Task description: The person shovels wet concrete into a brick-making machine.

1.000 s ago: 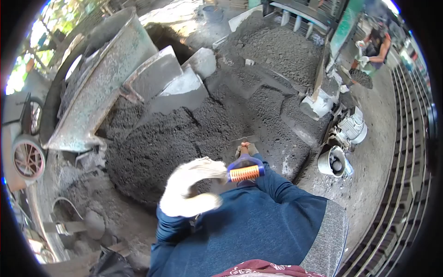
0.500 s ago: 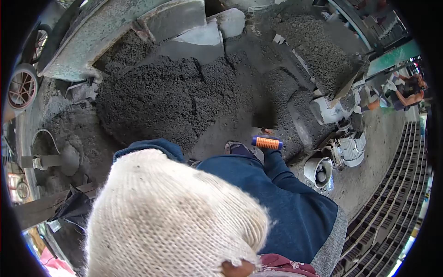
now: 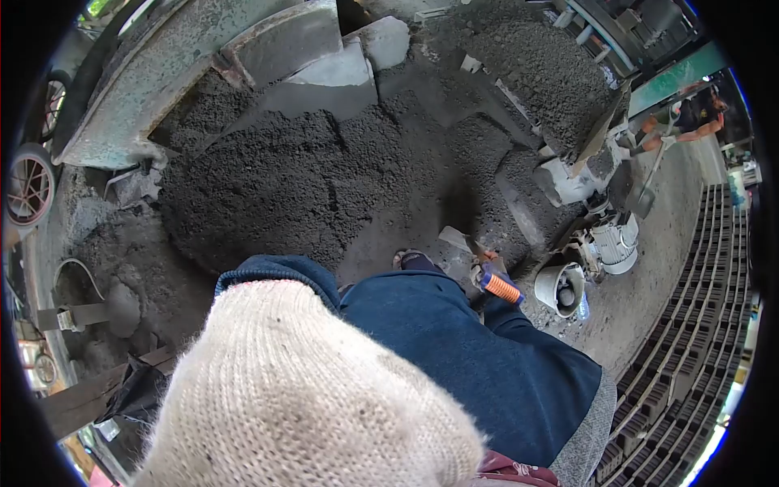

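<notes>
My left hand (image 3: 308,398), in an off-white knitted glove with dark smudges, fills the lower left close to the camera. Its fingers run out of the frame at the bottom, so I cannot see what they touch. Lower down by my feet is my right hand (image 3: 481,274), small and partly hidden. Its fingers appear closed around a tool with a pale flat blade that looks like a trowel (image 3: 459,239). An orange and blue ridged piece (image 3: 501,286) sits between this hand and the sleeve. Beyond my feet spreads a dark heap of damp, grainy mix (image 3: 284,174).
A pale bucket (image 3: 560,290) and a grey motor (image 3: 614,243) stand at right. Rows of dark blocks (image 3: 690,349) line the far right. Another person (image 3: 698,122) is near a shovel (image 3: 643,199). A spoked wheel (image 3: 31,187) is at left; a grainy pile (image 3: 548,73) lies at the back.
My right hand has shifted right and turned, bringing the pale blade into sight. The bare fingertip at the left glove's lower edge is out of view. The scene has shifted slightly left.
</notes>
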Available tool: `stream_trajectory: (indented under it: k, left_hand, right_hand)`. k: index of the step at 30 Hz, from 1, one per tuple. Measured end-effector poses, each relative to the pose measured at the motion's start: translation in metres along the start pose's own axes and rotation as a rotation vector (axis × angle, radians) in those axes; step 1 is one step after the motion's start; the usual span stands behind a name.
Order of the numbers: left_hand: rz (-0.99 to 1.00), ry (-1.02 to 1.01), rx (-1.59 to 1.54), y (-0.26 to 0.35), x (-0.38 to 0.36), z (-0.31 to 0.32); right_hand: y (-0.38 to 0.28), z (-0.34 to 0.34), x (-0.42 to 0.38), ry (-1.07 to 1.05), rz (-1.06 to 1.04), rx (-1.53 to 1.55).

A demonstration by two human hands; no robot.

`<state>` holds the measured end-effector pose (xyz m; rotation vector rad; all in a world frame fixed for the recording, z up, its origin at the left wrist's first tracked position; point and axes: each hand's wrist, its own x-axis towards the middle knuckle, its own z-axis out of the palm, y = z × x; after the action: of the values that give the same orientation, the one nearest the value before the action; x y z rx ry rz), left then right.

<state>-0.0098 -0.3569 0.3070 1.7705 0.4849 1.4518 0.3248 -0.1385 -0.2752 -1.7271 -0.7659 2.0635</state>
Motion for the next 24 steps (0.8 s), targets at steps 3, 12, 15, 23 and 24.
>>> stream_trajectory:
  k: [3,12,15,23,24]
  left_hand:
    - [0.013,-0.007,-0.016,0.000,-0.004,-0.002]
    - [0.050,-0.031,-0.062,0.003,-0.014,-0.013]
    - [0.068,-0.036,-0.082,0.004,-0.018,-0.017]
    - [0.106,-0.053,-0.111,0.009,-0.039,-0.025]
    - [0.110,-0.057,-0.103,0.008,-0.040,-0.028]
  right_hand:
    - [-0.007,-0.012,0.002,-0.047,0.106,-0.059]
    - [-0.009,-0.032,-0.006,-0.087,0.258,-0.185]
    - [-0.015,-0.023,-0.014,-0.108,0.278,-0.221]
    - [0.040,-0.027,0.017,-0.058,0.292,-0.244]
    - [0.028,-0.011,0.012,-0.048,0.314,-0.229]
